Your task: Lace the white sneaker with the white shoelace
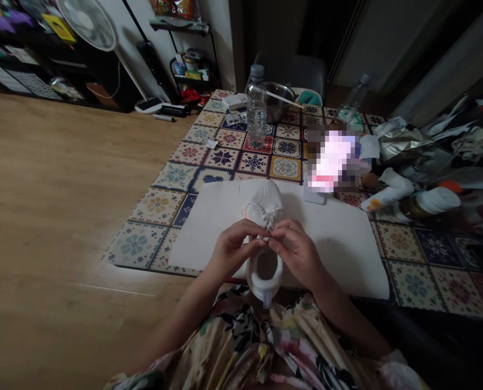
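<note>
Thumbs and fingertips nearly closed, the left hand (239, 242) and right hand (297, 250) pinch the white laces (269, 216) between them; which strand each has is too small to tell. The white sneaker (266, 284) sits heel toward the person, toe over a white sheet (339, 254). Beyond stand a clear plastic bottle (256, 111) and, just behind, a metal pot (277, 104).
</note>
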{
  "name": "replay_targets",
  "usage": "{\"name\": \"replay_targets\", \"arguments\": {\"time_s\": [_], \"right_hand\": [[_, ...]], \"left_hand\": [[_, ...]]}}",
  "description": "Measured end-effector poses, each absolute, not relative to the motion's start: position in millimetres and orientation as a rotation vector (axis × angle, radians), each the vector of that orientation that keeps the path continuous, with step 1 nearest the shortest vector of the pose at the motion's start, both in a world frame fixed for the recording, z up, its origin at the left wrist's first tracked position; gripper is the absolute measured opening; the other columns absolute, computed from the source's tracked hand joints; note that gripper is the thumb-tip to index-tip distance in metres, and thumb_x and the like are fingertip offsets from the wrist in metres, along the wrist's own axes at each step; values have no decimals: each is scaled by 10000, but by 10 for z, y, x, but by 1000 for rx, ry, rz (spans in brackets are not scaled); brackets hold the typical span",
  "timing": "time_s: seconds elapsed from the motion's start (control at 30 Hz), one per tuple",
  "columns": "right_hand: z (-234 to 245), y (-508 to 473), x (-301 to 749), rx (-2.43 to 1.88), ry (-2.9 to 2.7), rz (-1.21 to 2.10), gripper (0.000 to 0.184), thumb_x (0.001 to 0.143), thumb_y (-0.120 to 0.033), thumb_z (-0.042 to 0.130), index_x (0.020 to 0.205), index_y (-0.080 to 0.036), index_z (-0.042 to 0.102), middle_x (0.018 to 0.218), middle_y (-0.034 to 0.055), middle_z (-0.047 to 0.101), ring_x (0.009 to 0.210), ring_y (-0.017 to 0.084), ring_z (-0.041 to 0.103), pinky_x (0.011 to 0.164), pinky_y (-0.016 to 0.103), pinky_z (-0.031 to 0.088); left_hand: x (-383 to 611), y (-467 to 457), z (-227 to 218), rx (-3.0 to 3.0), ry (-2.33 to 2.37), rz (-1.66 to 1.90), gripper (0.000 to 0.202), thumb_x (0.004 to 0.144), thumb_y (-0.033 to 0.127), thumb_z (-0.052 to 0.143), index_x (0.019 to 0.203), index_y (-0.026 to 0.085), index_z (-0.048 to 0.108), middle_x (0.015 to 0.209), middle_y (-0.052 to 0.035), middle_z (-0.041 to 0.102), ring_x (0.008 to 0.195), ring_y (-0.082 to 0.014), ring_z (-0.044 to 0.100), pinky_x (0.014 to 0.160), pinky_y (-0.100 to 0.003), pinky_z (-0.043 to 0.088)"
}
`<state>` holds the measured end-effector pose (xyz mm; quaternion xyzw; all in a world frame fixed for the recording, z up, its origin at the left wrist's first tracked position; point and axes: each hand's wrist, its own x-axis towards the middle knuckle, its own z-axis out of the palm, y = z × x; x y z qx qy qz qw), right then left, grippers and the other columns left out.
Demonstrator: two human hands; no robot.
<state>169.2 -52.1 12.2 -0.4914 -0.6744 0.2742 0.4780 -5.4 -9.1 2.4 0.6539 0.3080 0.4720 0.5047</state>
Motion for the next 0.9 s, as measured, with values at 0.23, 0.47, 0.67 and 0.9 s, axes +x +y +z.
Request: {"name": "replay_targets", "arguments": {"time_s": [0.23,0.47,0.67,0.9], "right_hand": [[130,-529,1695,-1160,-1778,656,84,853,-206,630,926,-240,604,950,51,652,943,224,605,858,391,475],[131,-553,1653,-1086,-1908,196,114,927,-187,596,991,-266,648,917,41,702,836,189,646,776,347,503],[188,-554,1722,-921,-1829,270,63,909,-177,631,879,-225,659,808,29,661,806,175,626,755,323,524],[134,-625,1831,-804,-1842,477,66,905,-208,650,840,-219,660,757,19,668,758,169,627,744,342,501]], "left_hand": [[-43,-92,45,1559,795,1110,261,797,447,741,768,187,745,730,-50,683,704,-165,595,713,-288,457],[-51,-71,3,1498,785,1059,330,781,484,744,694,167,707,681,-34,653,679,-152,571,693,-276,435],[-65,0,-39,1386,805,1010,367,752,488,760,640,152,666,657,-18,617,651,-138,544,662,-261,420],[-13,93,-160,1539,1113,1099,273,806,365,665,634,162,604,654,0,545,636,-136,497,602,-241,380]]}}
